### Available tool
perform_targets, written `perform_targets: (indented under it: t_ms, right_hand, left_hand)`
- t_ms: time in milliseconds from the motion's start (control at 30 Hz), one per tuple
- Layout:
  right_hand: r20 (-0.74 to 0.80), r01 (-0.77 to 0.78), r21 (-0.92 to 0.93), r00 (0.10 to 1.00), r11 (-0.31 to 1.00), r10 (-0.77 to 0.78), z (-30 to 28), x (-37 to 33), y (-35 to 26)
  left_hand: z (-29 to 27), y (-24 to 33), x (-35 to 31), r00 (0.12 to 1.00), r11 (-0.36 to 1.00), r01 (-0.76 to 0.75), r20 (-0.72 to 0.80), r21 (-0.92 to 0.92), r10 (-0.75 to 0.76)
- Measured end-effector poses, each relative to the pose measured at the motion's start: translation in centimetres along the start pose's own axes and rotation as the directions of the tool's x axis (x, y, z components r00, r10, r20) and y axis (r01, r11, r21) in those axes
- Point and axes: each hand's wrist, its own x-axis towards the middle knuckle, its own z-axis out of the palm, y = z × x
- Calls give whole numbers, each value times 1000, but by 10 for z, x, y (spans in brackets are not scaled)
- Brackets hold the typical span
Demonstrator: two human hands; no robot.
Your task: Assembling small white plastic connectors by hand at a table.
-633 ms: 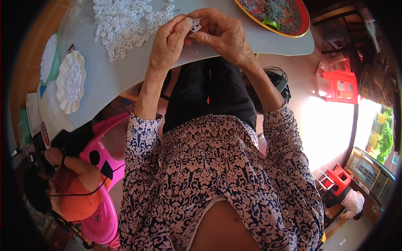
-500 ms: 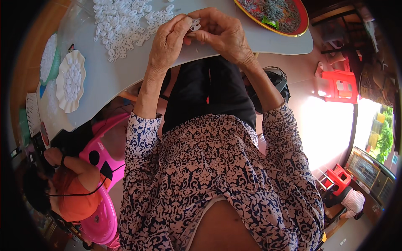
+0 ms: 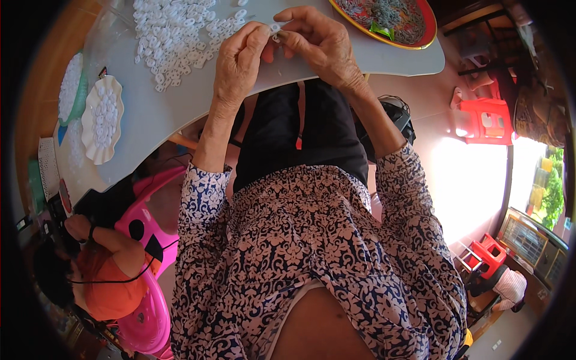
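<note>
Both hands meet above the near edge of the grey table (image 3: pixel 180 111). Thumb and fingers of my left hand (image 3: pixel 242 63) are pinched at a small white plastic piece (image 3: pixel 275 30) with round holes. From the other side my right hand (image 3: pixel 321 51) grips the same piece between thumb and forefinger, its other fingers curled loosely. Part of the piece is hidden behind the fingertips. A heap of similar white plastic pieces (image 3: pixel 165 36) spreads over the table, beyond and left of my left hand.
A red, gold-rimmed tray (image 3: pixel 433 30) of grey metal-looking bits sits at the far right. On the left are a scalloped white dish (image 3: pixel 90 135) and a green basket (image 3: pixel 80 99) with white pieces. A person in orange (image 3: pixel 117 288) sits by a pink chair (image 3: pixel 150 324); a red stool (image 3: pixel 489 117) stands right.
The white piece has turned between my fingertips and shows less of its face. My right fingers have lifted and spread slightly, away from my left hand.
</note>
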Motion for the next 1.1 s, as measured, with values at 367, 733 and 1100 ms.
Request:
perform_targets:
  t_ms: [367,733,1100]
  right_hand:
    - [20,-15,56,1000,998,14,1,0,-2]
    - [88,8,38,996,999,-11,4,-1,2]
    - [102,-18,83,995,996,9,5,0,5]
  left_hand:
    - [-1,-3,2,998,997,-56,15,46,56]
    - [-1,-3,1,999,999,39,17,-6,-39]
    - [-6,-3,0,996,995,-49,77,86,42]
